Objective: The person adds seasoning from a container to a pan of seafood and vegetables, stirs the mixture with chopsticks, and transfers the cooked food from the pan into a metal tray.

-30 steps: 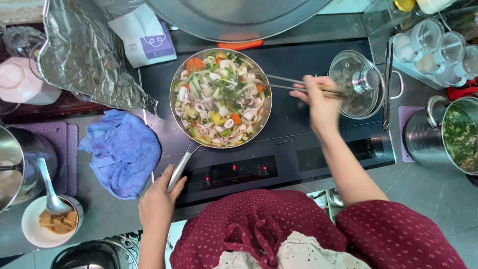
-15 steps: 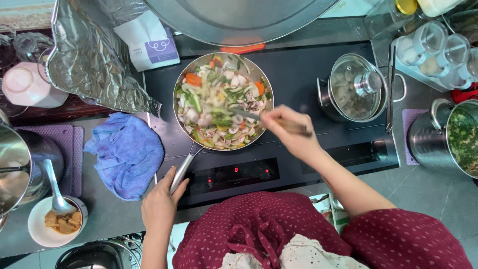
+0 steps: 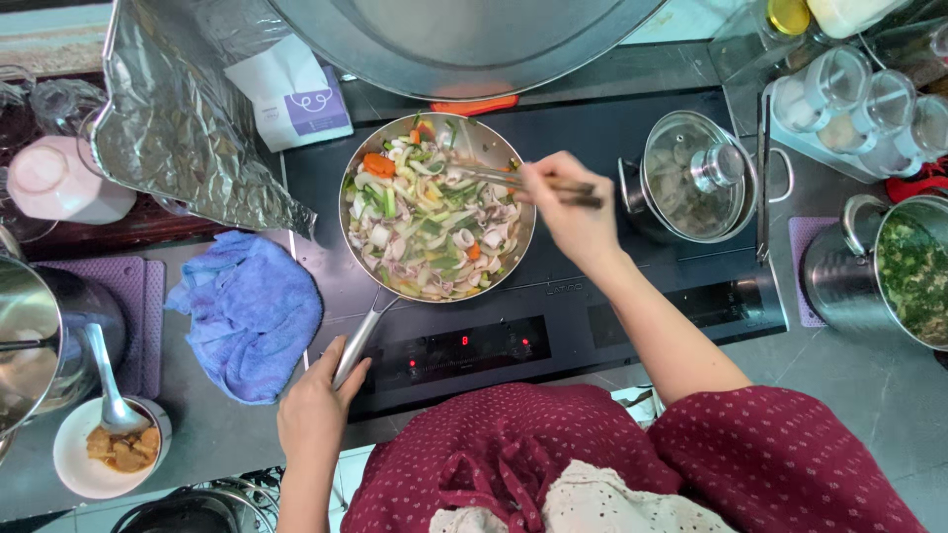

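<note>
A steel frying pan (image 3: pixel 513 158) sits on the black induction cooktop (image 3: pixel 583 306), filled with sliced vegetables and pale seafood pieces (image 3: pixel 430 222). My left hand (image 3: pixel 316 415) grips the end of the pan's long metal handle (image 3: pixel 355 345) near the cooktop's front edge. My right hand (image 3: pixel 568 212) is over the pan's right rim and holds a pair of chopsticks (image 3: pixel 494 178) whose tips reach into the food.
A lidded small pot (image 3: pixel 696 183) stands right of the pan, a big pot of greens (image 3: pixel 913 271) at far right. A blue cloth (image 3: pixel 252 316) lies left of the cooktop under crumpled foil (image 3: pixel 183 118). A plate with a spoon (image 3: pixel 104 444) is at bottom left, spice jars (image 3: pixel 859 104) at top right.
My right hand came from beside the lidded pot to over the pan, and the chopsticks now dip into the food. My left hand stayed on the handle.
</note>
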